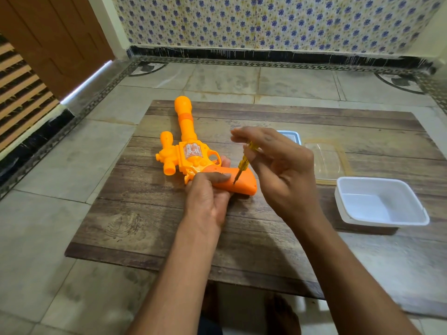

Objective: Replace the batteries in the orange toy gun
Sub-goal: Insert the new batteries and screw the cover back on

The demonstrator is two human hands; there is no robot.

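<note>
The orange toy gun [187,151] lies flat on a wooden board [145,213], barrel pointing away from me. My left hand [208,199] grips its handle, thumb laid across the top of the grip. My right hand [278,170] pinches a small yellow screwdriver [244,163] between its fingertips. The screwdriver stands nearly upright and its tip sits on the grip's upper face. No batteries can be seen.
A white plastic tub [379,204] stands on the board's right edge. Behind it lie a clear lid [326,160] and a small pale-blue tray [292,136], partly hidden by my right hand. The board rests on a tiled floor; a patterned wall runs behind.
</note>
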